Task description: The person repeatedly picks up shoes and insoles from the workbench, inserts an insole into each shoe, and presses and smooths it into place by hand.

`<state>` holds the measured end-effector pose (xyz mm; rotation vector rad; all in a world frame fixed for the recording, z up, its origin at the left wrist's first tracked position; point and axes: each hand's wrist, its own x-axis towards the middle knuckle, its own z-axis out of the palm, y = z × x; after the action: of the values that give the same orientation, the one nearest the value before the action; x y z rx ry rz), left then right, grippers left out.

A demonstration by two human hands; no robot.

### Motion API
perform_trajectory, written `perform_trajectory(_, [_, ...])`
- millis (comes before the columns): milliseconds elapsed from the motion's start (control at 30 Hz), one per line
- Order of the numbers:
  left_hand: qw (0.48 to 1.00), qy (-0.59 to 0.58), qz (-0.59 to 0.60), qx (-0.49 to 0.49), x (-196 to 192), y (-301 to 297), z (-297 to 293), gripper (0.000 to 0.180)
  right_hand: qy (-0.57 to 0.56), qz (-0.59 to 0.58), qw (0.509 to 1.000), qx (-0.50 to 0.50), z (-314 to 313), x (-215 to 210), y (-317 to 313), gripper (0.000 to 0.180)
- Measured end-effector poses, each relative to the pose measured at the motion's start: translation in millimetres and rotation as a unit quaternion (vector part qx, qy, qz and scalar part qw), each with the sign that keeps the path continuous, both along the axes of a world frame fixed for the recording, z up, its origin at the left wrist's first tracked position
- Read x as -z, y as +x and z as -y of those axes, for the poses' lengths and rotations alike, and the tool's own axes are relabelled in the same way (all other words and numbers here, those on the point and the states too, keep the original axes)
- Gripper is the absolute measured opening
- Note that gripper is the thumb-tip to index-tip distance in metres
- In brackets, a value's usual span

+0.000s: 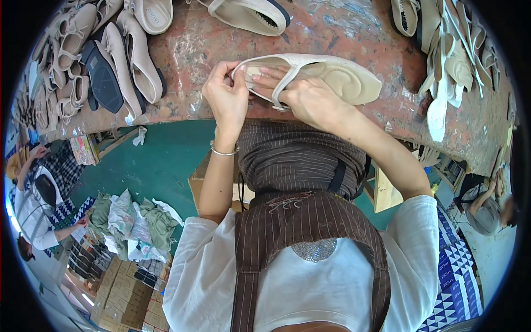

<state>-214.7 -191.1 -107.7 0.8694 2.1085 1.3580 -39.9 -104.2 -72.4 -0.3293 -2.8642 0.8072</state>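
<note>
Left hand (pixel 225 97) pinches the rim of a cream sandal (pixel 326 74); right hand (pixel 307 99) presses fingers inside, gripping its strap. The sandal lies across the workbench (pixel 343 33) edge, long axis left-right, its left end hidden behind the hands.

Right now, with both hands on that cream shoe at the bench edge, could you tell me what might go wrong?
The cream shoe lies near the edge of the worn workbench; a slip could drop it to the green floor. The left hand pinches the strap while the right hand presses it, so a hard pull might tear or shift it. The stained bench top could also mark the pale upper.
</note>
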Motion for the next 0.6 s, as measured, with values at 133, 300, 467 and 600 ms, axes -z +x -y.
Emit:
perform_trajectory(133, [1.0,-0.019,0.012,0.011,-14.5,3.2,-1.9,0.006,0.054,0.039,0.991,0.117,11.1,-20.5,24.7,0.04])
perform_trajectory(300, [0.999,-0.041,0.02,0.026,-19.4,4.5,0.8,0.009,0.05,0.091,0.984,0.144,9.0,-26.1,21.1,0.017])
perform_trajectory(467, [0.991,-0.074,0.096,0.056,-29.5,60.6,36.8,0.013,0.311,-0.145,0.844,0.412,-39.1,-30.3,29.8,0.014])
perform_trajectory(600, [0.967,-0.138,-0.158,0.143,-47.8,112.8,50.3,0.027,-0.169,-0.129,0.855,0.472,-66.8,-54.7,32.9,0.089])
